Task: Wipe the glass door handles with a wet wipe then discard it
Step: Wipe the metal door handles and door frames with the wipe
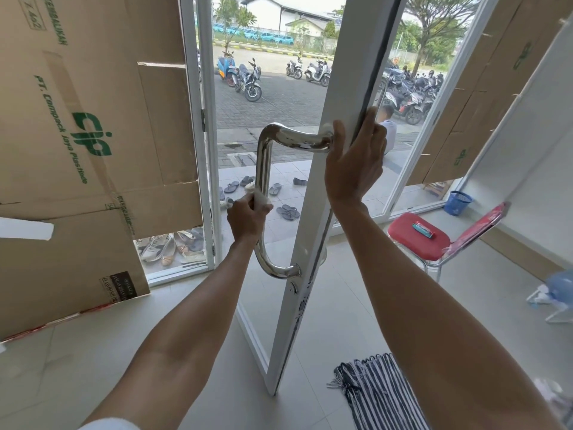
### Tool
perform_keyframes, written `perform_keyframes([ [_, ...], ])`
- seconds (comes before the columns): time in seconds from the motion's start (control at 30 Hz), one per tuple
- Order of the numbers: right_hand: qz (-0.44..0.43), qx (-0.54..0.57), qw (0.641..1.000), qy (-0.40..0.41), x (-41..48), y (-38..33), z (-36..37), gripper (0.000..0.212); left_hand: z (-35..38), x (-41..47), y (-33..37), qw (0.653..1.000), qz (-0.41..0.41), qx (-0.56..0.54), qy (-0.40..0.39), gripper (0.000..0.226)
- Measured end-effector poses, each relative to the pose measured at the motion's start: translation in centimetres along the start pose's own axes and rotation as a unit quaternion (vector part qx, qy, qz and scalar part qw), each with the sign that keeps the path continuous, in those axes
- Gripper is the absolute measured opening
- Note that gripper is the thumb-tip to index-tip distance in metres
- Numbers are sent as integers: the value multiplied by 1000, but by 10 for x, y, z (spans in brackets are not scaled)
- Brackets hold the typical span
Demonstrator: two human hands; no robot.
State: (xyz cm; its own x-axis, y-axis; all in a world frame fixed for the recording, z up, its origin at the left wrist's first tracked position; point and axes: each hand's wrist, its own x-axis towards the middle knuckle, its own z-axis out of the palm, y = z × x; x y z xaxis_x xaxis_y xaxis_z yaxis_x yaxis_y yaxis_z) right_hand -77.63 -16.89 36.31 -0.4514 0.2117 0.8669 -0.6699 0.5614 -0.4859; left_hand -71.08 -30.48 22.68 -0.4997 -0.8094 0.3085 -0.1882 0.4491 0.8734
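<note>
head view: left hand (248,219) presses wet wipe (259,202) around door handle (263,169).

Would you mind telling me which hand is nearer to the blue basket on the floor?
Right. The right hand grips the door edge, on the side of the blue basket; the left hand, holding the wet wipe on the handle, is farther away.

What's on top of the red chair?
A small teal and red packet lies flat on the red chair seat. Its label is too small to read, and what is inside cannot be seen.
</note>
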Motion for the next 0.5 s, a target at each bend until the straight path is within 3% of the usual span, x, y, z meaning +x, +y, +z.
perform_keyframes([
  [0.33, -4, 0, 1000, 6, 2, 2, 2, 55, 15, -11, -42, 983, -149, 17, -110, 16],
  [0.5, -11, -7, 1000, 20, 2, 4, 3, 55, 6, 2, -33, 983, -111, 51, -139, 11],
])
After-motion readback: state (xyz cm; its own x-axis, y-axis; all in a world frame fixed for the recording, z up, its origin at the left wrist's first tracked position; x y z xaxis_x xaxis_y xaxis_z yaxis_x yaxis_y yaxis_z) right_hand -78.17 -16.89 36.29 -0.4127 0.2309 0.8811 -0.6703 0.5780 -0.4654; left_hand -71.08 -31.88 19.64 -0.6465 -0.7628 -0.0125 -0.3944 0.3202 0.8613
